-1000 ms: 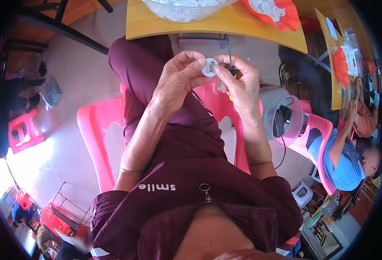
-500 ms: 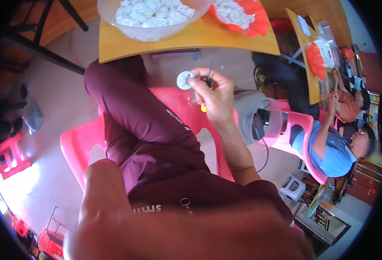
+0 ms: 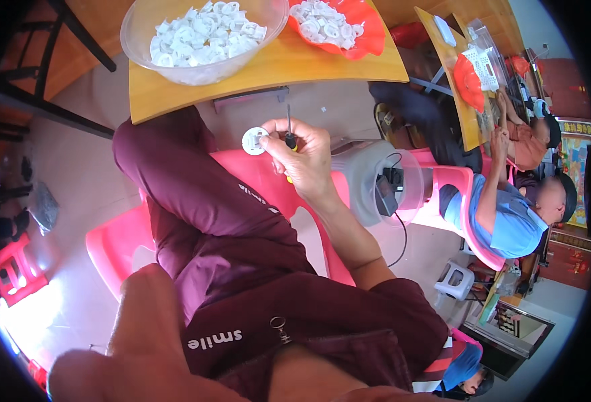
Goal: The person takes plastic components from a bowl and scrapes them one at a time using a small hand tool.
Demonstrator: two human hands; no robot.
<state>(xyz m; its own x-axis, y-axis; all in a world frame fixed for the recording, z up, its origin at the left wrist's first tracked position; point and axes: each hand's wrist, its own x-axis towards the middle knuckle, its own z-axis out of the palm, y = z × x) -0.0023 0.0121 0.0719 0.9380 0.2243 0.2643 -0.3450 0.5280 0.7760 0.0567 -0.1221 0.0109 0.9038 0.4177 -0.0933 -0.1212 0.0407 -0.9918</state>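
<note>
Over my lap, my right hand (image 3: 305, 157) is closed, pinching a round white plastic part (image 3: 253, 141) between thumb and fingers. A screwdriver (image 3: 290, 139) with a black and yellow handle is held in the same hand, its thin shaft sticking up past the fingers. Very close to the camera at the lower left is my left hand (image 3: 118, 362). One thick digit, apparently the thumb, points up; the other fingers are cut off or unclear, so its grip does not show.
On the wooden table (image 3: 262, 70) ahead stand a clear bowl (image 3: 205, 72) and a red dish (image 3: 369, 43), both piled with white plastic parts. A grey bin (image 3: 359, 177) with a black adapter (image 3: 386, 194) is at my right. Two people sit farther right, near another table (image 3: 473, 130).
My left hand has drawn away from the lower middle to the lower left, uncovering my shirt. The view has shifted; my right hand keeps the white part and screwdriver.
</note>
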